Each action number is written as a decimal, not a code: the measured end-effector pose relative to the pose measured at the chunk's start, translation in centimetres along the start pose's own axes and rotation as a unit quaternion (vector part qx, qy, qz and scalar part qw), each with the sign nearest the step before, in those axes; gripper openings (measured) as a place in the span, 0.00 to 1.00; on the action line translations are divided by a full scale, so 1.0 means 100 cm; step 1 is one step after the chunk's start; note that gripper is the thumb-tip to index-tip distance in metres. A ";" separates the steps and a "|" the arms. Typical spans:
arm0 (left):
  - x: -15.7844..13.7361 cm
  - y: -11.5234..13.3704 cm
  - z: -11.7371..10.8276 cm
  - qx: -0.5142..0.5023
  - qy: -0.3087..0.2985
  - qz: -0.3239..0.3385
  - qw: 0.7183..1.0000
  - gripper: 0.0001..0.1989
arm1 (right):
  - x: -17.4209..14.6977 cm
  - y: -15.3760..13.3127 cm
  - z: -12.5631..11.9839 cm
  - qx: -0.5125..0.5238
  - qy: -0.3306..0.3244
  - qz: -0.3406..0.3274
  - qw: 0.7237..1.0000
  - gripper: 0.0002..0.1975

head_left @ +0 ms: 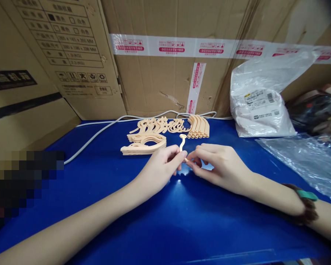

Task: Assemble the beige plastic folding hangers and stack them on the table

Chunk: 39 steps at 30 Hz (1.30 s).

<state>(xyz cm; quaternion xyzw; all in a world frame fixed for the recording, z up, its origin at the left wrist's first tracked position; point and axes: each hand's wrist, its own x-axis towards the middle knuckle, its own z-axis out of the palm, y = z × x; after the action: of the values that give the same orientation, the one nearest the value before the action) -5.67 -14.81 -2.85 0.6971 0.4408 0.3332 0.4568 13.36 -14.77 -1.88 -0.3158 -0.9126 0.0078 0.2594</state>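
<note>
A slim, S-curved cream plastic piece (182,142) stands upright above the middle of the blue table. Its rounded, wider end points up and away from me. My left hand (165,162) pinches this curved piece near its middle, between thumb and fingers. At its lower end, the thumb and fingertips of my right hand (223,165) close on it, the exact contact partly hidden. Just beyond my left hand lies a stack of cream hanger-like frames (145,147). Behind it are a heap of curved cream hooks (151,125) and a row of curved cream arms (199,126).
Cardboard boxes (160,81) wall off the back and left of the blue table (165,221). A white cable (96,138) runs along the back and left. At right stand a white plastic package (260,106) and a flat clear plastic bag (300,158).
</note>
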 end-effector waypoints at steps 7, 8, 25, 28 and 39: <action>-0.006 -0.001 -0.005 0.035 0.011 0.007 0.999 0.17 | 0.000 0.012 -0.006 0.020 0.019 0.061 0.998 0.12; -0.006 0.000 -0.006 0.041 0.015 0.009 0.999 0.17 | 0.001 0.018 -0.008 0.009 0.024 0.088 0.996 0.13; -0.008 -0.006 -0.004 0.065 0.007 0.001 0.998 0.17 | 0.027 0.151 -0.015 0.092 -0.020 0.455 0.885 0.09; -0.008 -0.006 -0.005 0.070 0.004 0.000 0.998 0.17 | 0.039 0.157 -0.010 0.093 -0.022 0.469 0.878 0.10; -0.011 -0.007 -0.005 0.077 0.001 0.014 0.997 0.17 | 0.043 0.153 -0.010 0.118 -0.010 0.486 0.866 0.09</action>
<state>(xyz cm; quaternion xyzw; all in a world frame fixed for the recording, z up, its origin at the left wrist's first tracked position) -6.74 -15.50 -3.36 0.7362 0.4558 0.3054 0.3962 19.72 -0.16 -1.66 -0.6863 -0.6386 0.2436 0.2489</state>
